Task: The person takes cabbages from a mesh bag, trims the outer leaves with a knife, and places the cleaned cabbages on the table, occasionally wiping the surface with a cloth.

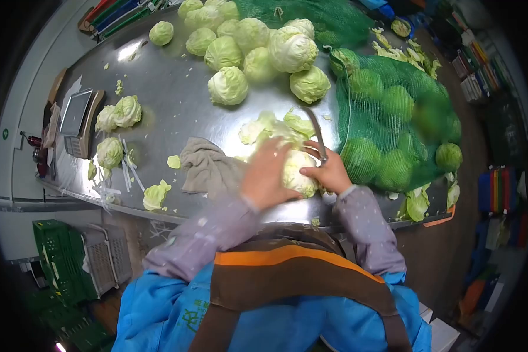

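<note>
A pale cabbage (300, 175) rests on the metal table (164, 117) close to my body, between my two hands. My left hand (268, 174) lies along its left side, fingers apart and somewhat blurred. A curved knife (318, 134) points up and away from my right hand (330, 171), whose fingers are closed round its handle while the thumb touches the cabbage. Loose cabbage leaves (264, 127) lie just beyond my hands. To the left of my left hand is a crumpled grey cloth (208, 167).
Several whole cabbages (228, 85) stand at the back. A green net sack (396, 117) full of cabbages lies on the right. On the left are a scale (79, 120), small cabbages (110, 152) and white strips. Green crates (64, 261) stand below the table's left edge.
</note>
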The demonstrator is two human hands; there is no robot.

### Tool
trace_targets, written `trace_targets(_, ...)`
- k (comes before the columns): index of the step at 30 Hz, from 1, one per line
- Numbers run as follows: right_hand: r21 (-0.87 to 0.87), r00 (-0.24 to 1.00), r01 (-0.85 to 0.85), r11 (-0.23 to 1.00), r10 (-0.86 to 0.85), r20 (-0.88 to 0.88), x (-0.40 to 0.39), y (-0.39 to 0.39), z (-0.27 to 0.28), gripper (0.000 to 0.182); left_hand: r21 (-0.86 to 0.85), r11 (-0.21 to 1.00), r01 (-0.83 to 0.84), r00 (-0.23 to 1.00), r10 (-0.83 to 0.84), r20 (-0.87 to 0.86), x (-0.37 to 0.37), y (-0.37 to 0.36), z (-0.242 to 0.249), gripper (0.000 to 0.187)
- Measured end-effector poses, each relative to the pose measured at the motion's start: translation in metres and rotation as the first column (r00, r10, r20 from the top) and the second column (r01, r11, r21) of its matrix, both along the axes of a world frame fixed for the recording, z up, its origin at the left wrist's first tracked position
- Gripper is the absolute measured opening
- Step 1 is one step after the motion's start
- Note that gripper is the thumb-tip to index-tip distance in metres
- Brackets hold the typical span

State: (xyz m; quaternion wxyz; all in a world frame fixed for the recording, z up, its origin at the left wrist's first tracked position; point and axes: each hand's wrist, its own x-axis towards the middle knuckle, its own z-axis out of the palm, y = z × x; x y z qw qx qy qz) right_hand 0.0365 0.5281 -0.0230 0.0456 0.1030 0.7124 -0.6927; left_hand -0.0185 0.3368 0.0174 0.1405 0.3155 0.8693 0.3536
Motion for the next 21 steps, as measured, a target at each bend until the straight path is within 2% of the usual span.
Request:
trace_targets(1, 0.137, 0.978, -0.084, 0.987, 0.108, -0.179, -0.010, -0.001, -0.001, 0.065, -0.058, 0.972, 0.227, 0.956, -0.234, -0.180, -0.005, 0.008, -0.001, 0.097)
trace_targets(2, 0.347, 0.996, -0.005, 0.938, 0.034, -0.077, -0.003, -0.001, 0.005, 0.060, -0.054, 0.973, 0.225, 0.955, -0.231, -0.186, -0.003, 0.011, 0.001, 0.097)
trace_targets(3, 0.548, 0.998, 0.057, 0.834, -0.066, -0.003, 0.000, -0.007, 0.030, 0.056, -0.149, 0.978, 0.149, 0.987, -0.156, -0.036, -0.007, 0.016, 0.004, 0.100)
trace_targets(4, 0.552, 0.997, 0.072, 0.831, -0.077, -0.015, 0.014, -0.009, 0.029, 0.056, -0.255, 0.962, 0.097, 0.991, -0.071, 0.110, -0.010, 0.020, 0.006, 0.103)
trace_targets(5, 0.642, 0.985, 0.175, 0.746, -0.141, -0.104, 0.035, -0.011, 0.025, 0.052, -0.246, 0.964, 0.097, 0.992, -0.073, 0.105, -0.008, 0.023, 0.005, 0.103)
trace_targets(6, 0.712, 0.963, 0.271, 0.648, -0.183, -0.199, 0.048, -0.012, 0.021, 0.050, -0.262, 0.965, 0.013, 0.994, 0.015, 0.106, -0.003, 0.023, 0.003, 0.104)
trace_targets(7, 0.712, 0.963, 0.270, 0.648, -0.185, -0.197, 0.058, -0.016, 0.022, 0.050, -0.286, 0.956, -0.060, 0.989, 0.095, 0.111, 0.003, 0.022, 0.001, 0.106)
trace_targets(9, 0.764, 0.996, 0.054, 0.643, -0.094, 0.009, 0.070, -0.022, 0.032, 0.048, -0.270, 0.961, -0.063, 0.992, 0.091, 0.093, 0.006, 0.025, 0.003, 0.105)
trace_targets(11, 0.767, 0.994, 0.001, 0.641, -0.086, 0.070, 0.054, -0.024, 0.042, 0.047, -0.262, 0.959, -0.103, 0.985, 0.135, 0.108, 0.007, 0.027, 0.010, 0.087)
trace_targets(13, 0.775, 0.938, -0.236, 0.586, -0.071, 0.340, 0.034, -0.024, 0.046, 0.049, -0.271, 0.957, -0.106, 0.983, 0.141, 0.115, 0.009, 0.028, 0.007, 0.093)
trace_targets(14, 0.772, 0.935, -0.237, 0.590, -0.076, 0.345, 0.034, -0.027, 0.038, 0.049, -0.275, 0.955, -0.113, 0.982, 0.150, 0.116, 0.010, 0.028, 0.005, 0.099)
trace_targets(15, 0.733, 0.949, -0.144, 0.665, -0.117, 0.293, 0.029, -0.026, 0.024, 0.050, -0.266, 0.957, -0.116, 0.982, 0.150, 0.111, 0.008, 0.028, 0.006, 0.099)
trace_targets(16, 0.686, 0.959, -0.050, 0.726, -0.156, 0.235, 0.022, -0.023, 0.012, 0.051, -0.217, 0.971, -0.099, 0.983, 0.129, 0.131, 0.006, 0.026, 0.006, 0.093)
trace_targets(17, 0.647, 0.951, -0.020, 0.762, -0.186, 0.248, 0.022, -0.021, 0.007, 0.047, -0.157, 0.984, -0.088, 0.985, 0.109, 0.136, 0.005, 0.026, 0.006, 0.087)
trace_targets(18, 0.686, 0.940, -0.045, 0.727, -0.201, 0.275, 0.024, -0.021, 0.010, 0.050, -0.148, 0.989, 0.029, 0.991, -0.010, 0.133, 0.004, 0.028, -0.004, 0.080)
trace_targets(19, 0.812, 0.975, -0.057, 0.581, -0.141, 0.169, 0.029, -0.024, 0.014, 0.051, -0.143, 0.983, 0.119, 0.990, -0.107, 0.086, 0.000, 0.028, -0.025, 0.073)
trace_targets(20, 0.797, 0.945, -0.099, 0.595, -0.194, 0.263, 0.020, -0.029, 0.034, 0.051, -0.031, 0.999, 0.032, 0.999, -0.034, -0.038, 0.003, 0.026, -0.060, 0.051)
trace_targets(21, 0.817, 0.967, -0.133, 0.561, -0.108, 0.231, 0.019, -0.025, 0.031, 0.051, -0.129, 0.991, 0.036, 0.999, -0.035, 0.016, 0.002, 0.024, -0.010, 0.053)
